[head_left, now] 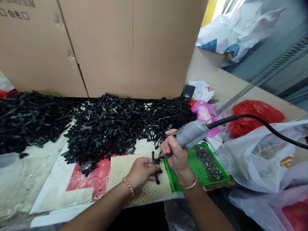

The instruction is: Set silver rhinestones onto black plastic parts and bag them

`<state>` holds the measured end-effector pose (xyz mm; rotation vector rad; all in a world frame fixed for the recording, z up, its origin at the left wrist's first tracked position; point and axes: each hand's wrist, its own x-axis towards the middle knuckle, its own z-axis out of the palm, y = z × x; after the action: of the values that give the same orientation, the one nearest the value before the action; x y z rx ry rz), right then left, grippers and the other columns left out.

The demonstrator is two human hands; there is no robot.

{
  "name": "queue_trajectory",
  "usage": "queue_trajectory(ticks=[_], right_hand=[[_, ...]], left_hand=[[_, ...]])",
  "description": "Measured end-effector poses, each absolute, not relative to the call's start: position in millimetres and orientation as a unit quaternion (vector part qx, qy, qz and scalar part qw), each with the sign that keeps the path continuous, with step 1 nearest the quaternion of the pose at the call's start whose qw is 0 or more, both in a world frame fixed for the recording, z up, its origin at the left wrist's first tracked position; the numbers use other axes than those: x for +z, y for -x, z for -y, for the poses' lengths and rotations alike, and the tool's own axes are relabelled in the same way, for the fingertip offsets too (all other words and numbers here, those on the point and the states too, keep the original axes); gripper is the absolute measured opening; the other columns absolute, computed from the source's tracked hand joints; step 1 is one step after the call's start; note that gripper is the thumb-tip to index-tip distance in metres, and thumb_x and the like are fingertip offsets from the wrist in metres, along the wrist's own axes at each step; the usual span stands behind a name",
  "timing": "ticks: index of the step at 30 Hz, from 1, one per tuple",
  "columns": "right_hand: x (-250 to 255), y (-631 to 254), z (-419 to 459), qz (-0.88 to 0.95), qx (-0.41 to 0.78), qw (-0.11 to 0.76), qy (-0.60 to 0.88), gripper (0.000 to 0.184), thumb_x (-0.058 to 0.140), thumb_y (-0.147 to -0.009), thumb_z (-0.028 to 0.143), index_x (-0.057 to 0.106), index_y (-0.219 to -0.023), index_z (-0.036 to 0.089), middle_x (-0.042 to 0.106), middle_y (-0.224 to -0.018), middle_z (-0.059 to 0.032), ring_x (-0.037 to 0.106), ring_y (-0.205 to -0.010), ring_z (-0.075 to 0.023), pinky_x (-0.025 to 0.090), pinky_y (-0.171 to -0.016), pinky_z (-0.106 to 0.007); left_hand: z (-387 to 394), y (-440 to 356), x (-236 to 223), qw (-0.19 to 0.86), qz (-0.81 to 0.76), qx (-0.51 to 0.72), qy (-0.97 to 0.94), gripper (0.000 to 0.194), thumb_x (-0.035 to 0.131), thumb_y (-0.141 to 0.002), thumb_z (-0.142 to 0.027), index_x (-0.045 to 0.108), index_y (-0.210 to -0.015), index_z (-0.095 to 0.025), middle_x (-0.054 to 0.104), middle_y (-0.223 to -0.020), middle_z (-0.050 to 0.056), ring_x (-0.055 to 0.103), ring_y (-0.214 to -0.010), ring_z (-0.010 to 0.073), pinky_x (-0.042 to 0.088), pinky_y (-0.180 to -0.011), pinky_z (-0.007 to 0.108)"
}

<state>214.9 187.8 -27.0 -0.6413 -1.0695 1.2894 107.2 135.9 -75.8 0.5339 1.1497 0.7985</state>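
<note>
Cardboard (134, 48) behind worktable (45, 166) | left hand (142, 170) pinching black bracket (157, 161) over honeycomb mat (120, 165) | right hand (176, 152) grasping grey corded tool (191, 135), tip at bracket

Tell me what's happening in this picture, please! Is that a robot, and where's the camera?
No robot here: those are a person's own two bare hands. The camera sits on their head, looking forward and down at the hands. The left hand holds a small black part over a honeycomb-patterned mat. The right hand grips a grey tool with a black cord, its tip right by that part. Heaps of black pieces lie on the table, and a green tray beside the mat holds little metal bits, too small to tell apart.
</note>
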Motion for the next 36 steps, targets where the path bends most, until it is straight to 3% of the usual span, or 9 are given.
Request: queue_trajectory(ticks=[10,21,29,32,34,36], right_hand=[[-28.4,-213.5,-186.4,0.47,0.558,0.62,0.288,0.017,0.063,-0.084,0.031,0.053,-0.092,0.021,0.041,-0.049,0.0098,0.039,-0.041,-0.0065,0.04,-0.045,-0.018],[-38.5,-215.4,-191.7,0.51,0.612,0.545,0.261,0.022,0.064,-0.083,0.037,0.049,-0.085,0.021,0.035,-0.046,0.0107,0.035,-0.037,-0.0074,0.035,-0.041,-0.02],[-39.4,-212.9,-192.2,0.516,0.611,0.544,0.255,0.021,0.064,-0.084,0.035,0.052,-0.091,0.02,0.038,-0.047,0.0105,0.035,-0.037,-0.0067,0.034,-0.041,-0.019],[-23.6,-218.8,-188.2,0.537,0.555,0.557,0.306,0.025,0.064,-0.085,0.034,0.052,-0.102,0.021,0.048,-0.058,0.0072,0.048,-0.05,-0.01,0.045,-0.054,-0.023],[-14.5,-228.4,-180.2,0.572,0.49,0.559,0.347,0.038,0.066,-0.083,0.034,0.047,-0.115,0.024,0.06,-0.083,0.0007,0.059,-0.076,-0.0152,0.05,-0.076,-0.031],[-15.3,-241.4,-165.2,0.6,0.373,0.577,0.409,0.055,0.068,-0.081,0.035,0.038,-0.127,0.026,0.054,-0.116,-0.0064,0.053,-0.106,-0.0206,0.043,-0.095,-0.039]], left_hand=[[-136.4,-107.8,-82.1,0.732,-0.519,0.367,-0.245,0.034,0.083,-0.059,-0.029,0.06,-0.075,-0.01,0.065,-0.07,0.005,0.062,-0.061,0.0132,0.052,-0.051,0.02],[-135.7,-110.5,-72.6,0.724,-0.536,0.369,-0.228,0.023,0.078,-0.061,-0.017,0.058,-0.068,-0.01,0.063,-0.061,0.003,0.061,-0.054,0.0128,0.05,-0.048,0.02],[-134.4,-111.5,-75.2,0.715,-0.534,0.386,-0.235,0.031,0.083,-0.056,-0.024,0.054,-0.062,-0.012,0.062,-0.059,0.002,0.06,-0.053,0.0127,0.048,-0.047,0.02],[-133.7,-110.6,-72.2,0.731,-0.506,0.387,-0.244,0.035,0.084,-0.055,-0.03,0.058,-0.068,-0.012,0.063,-0.064,0.003,0.061,-0.059,0.0136,0.049,-0.051,0.021],[-131.1,-108.5,-68.6,0.732,-0.492,0.392,-0.261,0.036,0.084,-0.056,-0.033,0.06,-0.072,-0.012,0.063,-0.066,0.003,0.061,-0.062,0.0134,0.048,-0.053,0.021],[-125.6,-104.1,-64.4,0.718,-0.483,0.401,-0.3,0.033,0.081,-0.059,-0.036,0.062,-0.074,-0.013,0.064,-0.067,0.003,0.059,-0.06,0.0126,0.046,-0.053,0.02]])
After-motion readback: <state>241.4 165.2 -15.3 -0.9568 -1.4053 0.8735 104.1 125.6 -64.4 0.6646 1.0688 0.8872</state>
